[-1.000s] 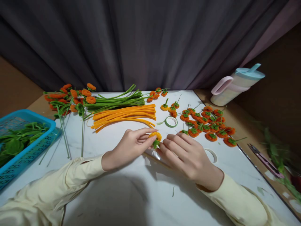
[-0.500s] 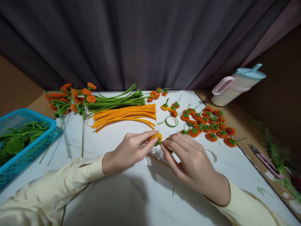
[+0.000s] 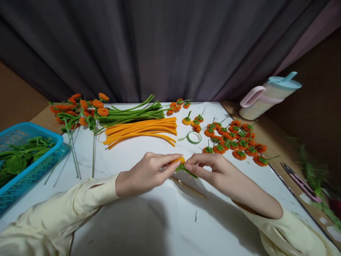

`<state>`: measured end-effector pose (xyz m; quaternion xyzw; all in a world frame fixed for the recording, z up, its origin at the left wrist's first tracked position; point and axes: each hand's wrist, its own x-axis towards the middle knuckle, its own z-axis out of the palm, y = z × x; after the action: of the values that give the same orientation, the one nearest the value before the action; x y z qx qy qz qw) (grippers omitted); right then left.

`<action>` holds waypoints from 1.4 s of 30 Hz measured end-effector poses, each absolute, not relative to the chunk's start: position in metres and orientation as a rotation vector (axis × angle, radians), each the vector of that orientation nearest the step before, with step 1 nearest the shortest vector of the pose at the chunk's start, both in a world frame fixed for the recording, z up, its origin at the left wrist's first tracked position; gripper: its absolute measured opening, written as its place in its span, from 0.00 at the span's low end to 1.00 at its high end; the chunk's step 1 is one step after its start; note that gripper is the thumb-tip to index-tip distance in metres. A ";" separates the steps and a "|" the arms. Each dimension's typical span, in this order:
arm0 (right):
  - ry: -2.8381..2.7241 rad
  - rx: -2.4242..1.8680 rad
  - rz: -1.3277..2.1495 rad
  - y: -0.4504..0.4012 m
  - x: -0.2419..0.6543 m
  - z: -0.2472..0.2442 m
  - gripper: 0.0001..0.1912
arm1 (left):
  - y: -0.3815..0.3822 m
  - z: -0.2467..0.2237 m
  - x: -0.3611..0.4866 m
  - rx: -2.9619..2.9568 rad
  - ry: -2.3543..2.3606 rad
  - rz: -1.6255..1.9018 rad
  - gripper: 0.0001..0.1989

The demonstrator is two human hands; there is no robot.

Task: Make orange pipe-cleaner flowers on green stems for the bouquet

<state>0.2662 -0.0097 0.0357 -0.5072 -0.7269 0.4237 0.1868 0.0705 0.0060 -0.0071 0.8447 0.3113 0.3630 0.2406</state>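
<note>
My left hand (image 3: 145, 175) is closed, thumb and fingers pinching a small yellow-orange pipe cleaner flower (image 3: 182, 160) above the table. Green pipe cleaner (image 3: 188, 171) projects from the flower's underside, slanting down to the right. My right hand (image 3: 217, 170) pinches the green part close to the flower, thumb against fingertips. Both hands nearly meet, and the fingers partly cover the flower. Beneath them a thin brown stick (image 3: 190, 187) lies on the white tabletop (image 3: 128, 220).
Orange pipe cleaners (image 3: 141, 131) and green pipe cleaners (image 3: 133, 113) lie in bundles behind the hands. A green tape roll (image 3: 194, 137) is beside several orange flowers (image 3: 234, 138). Left stands a blue basket (image 3: 57, 142) of green leaves; right, scissors (image 3: 301, 183) and a tumbler (image 3: 266, 101).
My right hand has turned and its forearm has swung outward, hiding the white ring on the table. The flower has tilted and dropped slightly, with more green showing. My left hand stays nearly still.
</note>
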 end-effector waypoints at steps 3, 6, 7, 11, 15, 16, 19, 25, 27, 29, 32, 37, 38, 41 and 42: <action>-2.060 -1.389 1.202 -0.007 0.270 0.033 0.11 | 0.006 -0.005 0.069 2.253 0.870 0.882 0.13; -2.121 -1.331 1.127 -0.007 0.272 0.033 0.11 | 0.007 0.000 0.069 2.141 0.889 0.754 0.13; -2.141 -1.316 1.081 -0.008 0.271 0.034 0.11 | 0.007 0.001 0.069 2.090 0.892 0.719 0.13; -2.210 -1.272 0.837 -0.015 0.268 0.032 0.12 | 0.009 0.006 0.071 1.823 0.876 0.627 0.13; -2.294 -1.210 0.522 -0.022 0.266 0.026 0.10 | 0.011 0.007 0.071 1.712 0.841 0.579 0.14; -2.308 -1.202 0.424 -0.023 0.265 0.025 0.10 | 0.011 0.007 0.070 1.749 0.851 0.606 0.14; -2.313 -1.171 0.136 -0.028 0.263 0.023 0.10 | 0.010 0.009 0.066 2.068 0.867 0.783 0.13; -2.348 -0.922 -0.259 -0.034 0.257 0.023 0.11 | 0.007 0.017 0.064 2.499 0.718 0.952 0.11; -2.352 -0.894 -0.260 -0.035 0.257 0.023 0.11 | 0.006 0.018 0.065 2.499 0.680 0.949 0.10; -2.333 -0.898 -0.244 -0.035 0.257 0.022 0.11 | 0.006 0.018 0.065 2.487 0.651 0.979 0.10; -2.303 -0.920 -0.216 -0.034 0.258 0.020 0.11 | 0.005 0.016 0.066 2.454 0.649 1.052 0.11; -2.287 -0.912 -0.184 -0.034 0.258 0.021 0.10 | 0.003 0.011 0.066 2.342 0.673 1.091 0.10; -2.295 -0.901 -0.185 -0.034 0.258 0.022 0.10 | 0.003 0.011 0.066 2.326 0.664 1.085 0.10; -2.328 -0.877 -0.190 -0.033 0.258 0.022 0.11 | 0.002 0.011 0.067 2.267 0.686 1.040 0.09; -2.333 -0.881 -0.176 -0.032 0.258 0.022 0.12 | 0.002 0.012 0.067 2.223 0.727 1.013 0.08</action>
<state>0.2580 -0.0321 0.0220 -0.3344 -0.8856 -0.0667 0.3154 0.0673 0.0022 0.0124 0.8342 0.2728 0.3801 0.2919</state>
